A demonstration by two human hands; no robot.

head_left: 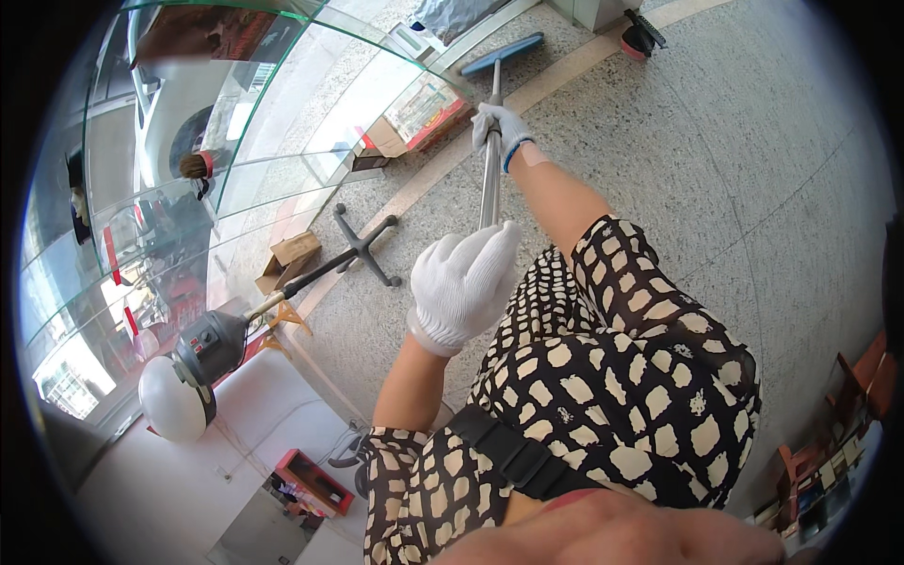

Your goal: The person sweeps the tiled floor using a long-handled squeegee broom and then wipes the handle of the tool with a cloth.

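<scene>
Both of my hands wear white knitted gloves and grip the silver pole of a flat mop [491, 184]. My left hand [463, 290] is closed around the upper end of the pole, close to my body. Farther down the pole, my right hand [501, 130] is wrapped round it, with a blue band at the glove's cuff. The flat blue mop head [504, 54] lies on the speckled floor [697, 122] at the far side, beside a glass case.
Glass shelving [273, 179] stands at the left, with boxes [405, 127] by its foot. A hair steamer [209, 353] on a wheeled base [360, 247] is near my left. A cardboard box [290, 262] sits beside it. At the far right lies a black-and-red brush-like object [640, 40].
</scene>
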